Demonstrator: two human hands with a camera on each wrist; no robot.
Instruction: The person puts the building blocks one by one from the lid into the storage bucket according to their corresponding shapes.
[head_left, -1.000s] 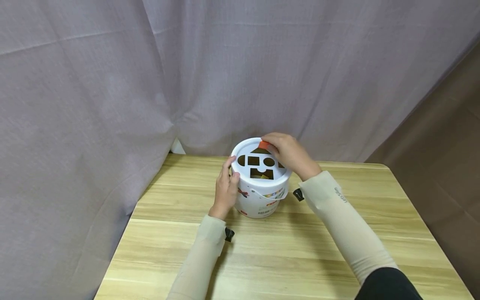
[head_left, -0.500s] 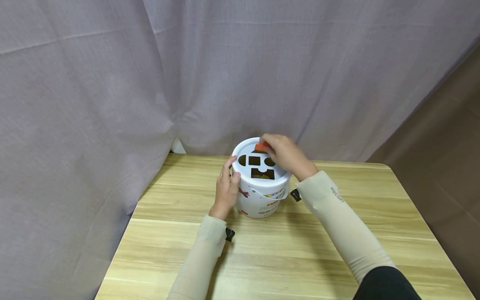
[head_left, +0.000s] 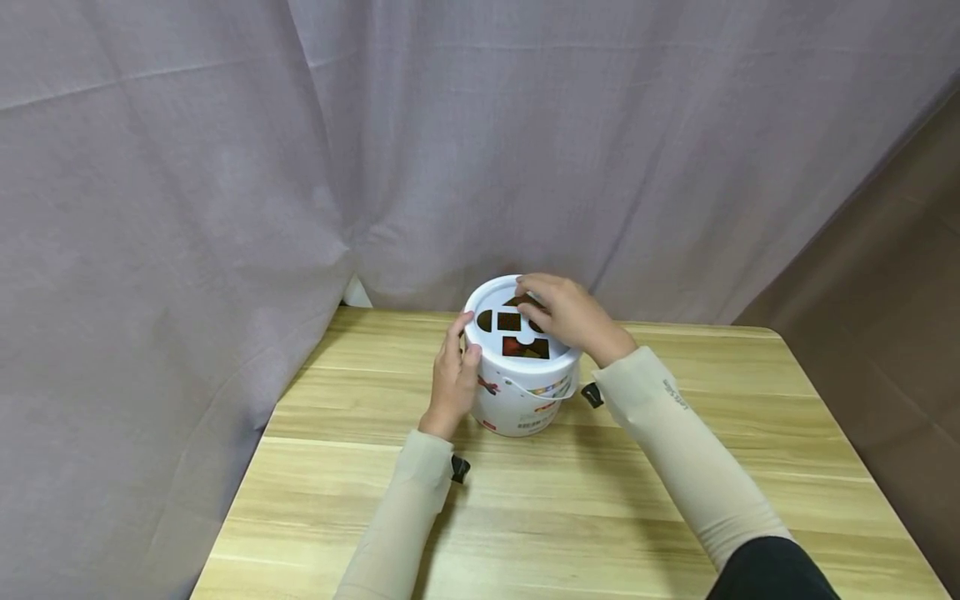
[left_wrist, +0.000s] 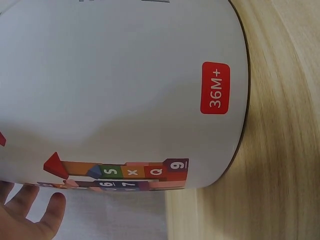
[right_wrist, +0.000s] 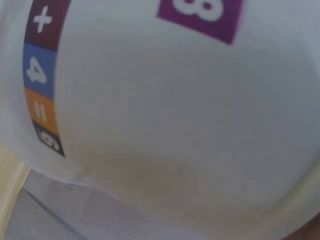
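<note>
You had the white bucket [head_left: 521, 400] standing upright on the far half of the table, close to the curtain. Its flat white lid [head_left: 487, 302] was seated on top and showed dark cut-outs: semicircle, square, a notched rectangle nearest you, a triangle at the back. The side wall carried a red "36M+" label [left_wrist: 215, 88] near the base and a band of coloured number blocks [left_wrist: 131, 172].

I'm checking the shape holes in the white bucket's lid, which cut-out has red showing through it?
The wide notched cut-out at the near edge of the white plastic bucket's lid. Red shows inside it; the semicircle hole and square hole behind it look dark.
</note>
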